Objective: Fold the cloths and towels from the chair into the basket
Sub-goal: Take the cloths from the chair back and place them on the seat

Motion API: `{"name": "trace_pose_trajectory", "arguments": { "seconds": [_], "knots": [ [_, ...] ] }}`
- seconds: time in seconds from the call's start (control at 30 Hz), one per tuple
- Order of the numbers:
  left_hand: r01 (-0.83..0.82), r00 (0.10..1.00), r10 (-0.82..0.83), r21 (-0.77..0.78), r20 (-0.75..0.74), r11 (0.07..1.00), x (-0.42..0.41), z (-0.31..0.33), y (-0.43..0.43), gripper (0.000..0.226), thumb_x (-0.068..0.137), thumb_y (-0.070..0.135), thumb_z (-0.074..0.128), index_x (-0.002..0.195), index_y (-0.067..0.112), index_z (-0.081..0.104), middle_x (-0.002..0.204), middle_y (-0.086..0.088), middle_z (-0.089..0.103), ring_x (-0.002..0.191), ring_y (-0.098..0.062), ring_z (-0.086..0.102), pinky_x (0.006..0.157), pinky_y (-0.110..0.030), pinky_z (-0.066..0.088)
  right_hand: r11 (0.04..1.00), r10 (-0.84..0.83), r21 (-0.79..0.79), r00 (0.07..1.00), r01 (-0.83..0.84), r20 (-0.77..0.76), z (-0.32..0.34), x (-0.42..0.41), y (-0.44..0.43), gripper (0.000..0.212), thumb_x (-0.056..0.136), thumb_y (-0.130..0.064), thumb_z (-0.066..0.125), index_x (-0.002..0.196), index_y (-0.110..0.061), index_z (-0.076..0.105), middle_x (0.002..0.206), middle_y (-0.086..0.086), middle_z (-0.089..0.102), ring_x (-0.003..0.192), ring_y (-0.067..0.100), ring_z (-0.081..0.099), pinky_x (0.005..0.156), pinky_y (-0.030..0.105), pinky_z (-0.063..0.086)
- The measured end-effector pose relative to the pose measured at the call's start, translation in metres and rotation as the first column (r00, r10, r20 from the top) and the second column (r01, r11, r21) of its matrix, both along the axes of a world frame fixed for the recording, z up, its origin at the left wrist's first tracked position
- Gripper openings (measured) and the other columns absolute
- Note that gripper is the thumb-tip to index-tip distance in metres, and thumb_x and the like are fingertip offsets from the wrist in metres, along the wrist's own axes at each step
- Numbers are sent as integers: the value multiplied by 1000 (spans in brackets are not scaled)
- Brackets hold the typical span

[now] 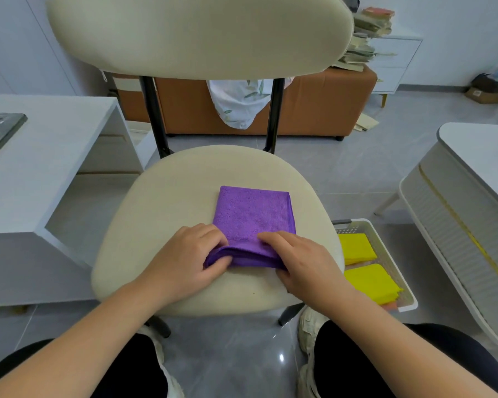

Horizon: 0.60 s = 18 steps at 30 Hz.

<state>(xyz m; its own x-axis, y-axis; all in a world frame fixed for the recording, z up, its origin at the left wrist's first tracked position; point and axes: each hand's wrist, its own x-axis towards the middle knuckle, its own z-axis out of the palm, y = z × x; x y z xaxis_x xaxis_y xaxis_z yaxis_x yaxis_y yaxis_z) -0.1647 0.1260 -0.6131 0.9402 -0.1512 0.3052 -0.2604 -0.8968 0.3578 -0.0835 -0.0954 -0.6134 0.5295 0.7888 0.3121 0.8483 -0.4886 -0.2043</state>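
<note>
My left hand (190,254) pinches the near left corner of the folded purple microfibre cloth (253,216), and my right hand (296,259) grips its near right corner. The cloth lies flat on the chair seat (170,202), between its centre and near edge. Just past the seat's right edge, the white basket (357,224) holds two folded yellow cloths (357,248).

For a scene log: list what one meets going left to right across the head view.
phone → left hand → purple cloth → right hand → basket → white table
</note>
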Motion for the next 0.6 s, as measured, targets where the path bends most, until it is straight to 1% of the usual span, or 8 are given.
{"name": "trace_pose_trajectory", "arguments": {
  "seconds": [0.13, 0.23, 0.33, 0.4, 0.47, 0.5, 0.57, 0.6],
  "knots": [
    [110, 993, -106, 74, -49, 991, -3, -2, 11, 53, 69, 60, 60, 111, 27, 52, 111, 13, 54, 100, -3, 48, 86, -22, 33, 989, -12, 136, 935, 64, -354, 11, 12, -9, 35, 74, -19, 45, 102, -18, 66, 90, -6, 67, 74, 12, 60, 62, 30, 53],
    [76, 997, -77, 42, 20, 996, 1, -6, 11, 48, 75, 40, 59, 119, 21, 57, 125, 8, 57, 113, -7, 52, 90, -21, 36, 968, 11, 216, 844, 125, -537, 16, 17, -14, 31, 77, -4, 52, 99, -18, 67, 82, -6, 65, 64, 12, 59, 52, 27, 54],
    [90, 996, -90, 23, 22, 996, 8, -11, 10, 43, 79, 24, 52, 121, 18, 62, 130, 6, 58, 122, -3, 49, 97, -20, 34, 962, 48, 239, 781, 132, -623, 20, 21, -18, 37, 76, 5, 53, 100, -19, 68, 85, -5, 67, 66, 12, 60, 47, 22, 52],
    [101, 995, -101, 21, 0, 995, 11, -18, 12, 44, 79, 21, 48, 120, 18, 63, 128, 7, 60, 120, -1, 49, 99, -20, 32, 982, 57, 176, 761, 75, -647, 21, 25, -24, 43, 75, 5, 57, 107, -22, 68, 98, -10, 69, 78, 10, 64, 54, 21, 53],
    [80, 997, -81, -44, -20, 996, 15, -18, 14, 43, 81, 25, 45, 119, 20, 64, 121, 9, 64, 112, -1, 54, 98, -16, 30, 994, 53, 111, 784, 20, -619, 19, 32, -30, 44, 75, 0, 62, 110, -25, 68, 110, -15, 68, 101, 1, 62, 80, 21, 52],
    [60, 998, -63, -105, -24, 993, 17, -16, 14, 41, 82, 30, 45, 116, 20, 67, 112, 8, 69, 101, -6, 58, 95, -14, 33, 993, 44, 111, 781, 33, -623, 18, 35, -32, 39, 77, -5, 62, 108, -26, 68, 107, -15, 68, 103, -4, 60, 87, 21, 48],
    [-9, 998, -8, -266, -65, 964, 21, -8, 9, 42, 85, 44, 42, 101, 18, 71, 81, -1, 71, 74, -20, 57, 79, -22, 42, 978, 15, 164, 743, 128, -669, 16, 39, -30, 19, 83, -21, 57, 96, -26, 69, 87, -7, 68, 83, 2, 58, 79, 29, 45],
    [-79, 994, 47, -348, -98, 934, 24, -5, 6, 46, 84, 51, 40, 95, 17, 70, 72, -5, 67, 68, -24, 56, 71, -26, 42, 963, -4, 194, 730, 187, -684, 15, 42, -26, 14, 85, -25, 55, 92, -23, 67, 83, 1, 65, 76, 8, 53, 73, 31, 43]
  ]
}}
